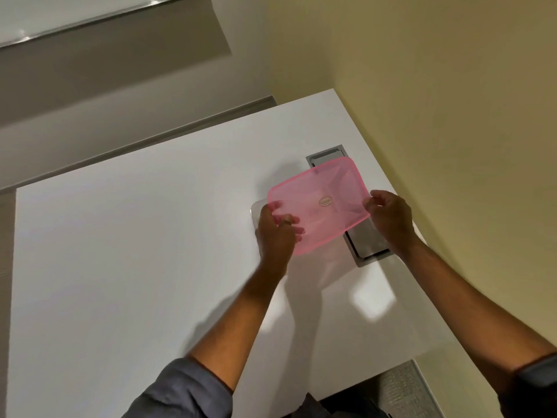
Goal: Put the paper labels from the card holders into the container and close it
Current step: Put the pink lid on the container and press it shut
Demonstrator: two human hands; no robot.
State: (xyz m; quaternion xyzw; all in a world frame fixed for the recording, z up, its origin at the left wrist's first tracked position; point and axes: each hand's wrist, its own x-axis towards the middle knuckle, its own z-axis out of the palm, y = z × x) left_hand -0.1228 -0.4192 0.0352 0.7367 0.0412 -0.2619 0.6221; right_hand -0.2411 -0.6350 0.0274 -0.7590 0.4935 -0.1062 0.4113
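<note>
A translucent pink lid (319,203) hangs tilted above the white table (135,251). My left hand (275,230) grips its near left edge and my right hand (390,217) pinches its right edge. Under the lid, a clear container (254,208) shows only its left rim beside my left hand; the rest is hidden by the lid and hand. No paper labels or card holders can be seen.
A grey metal cable hatch (366,242) is set into the table beneath the lid, near the right edge. A yellowish wall (452,101) runs along the table's right side. Grey carpet (401,390) shows past the table's near corner.
</note>
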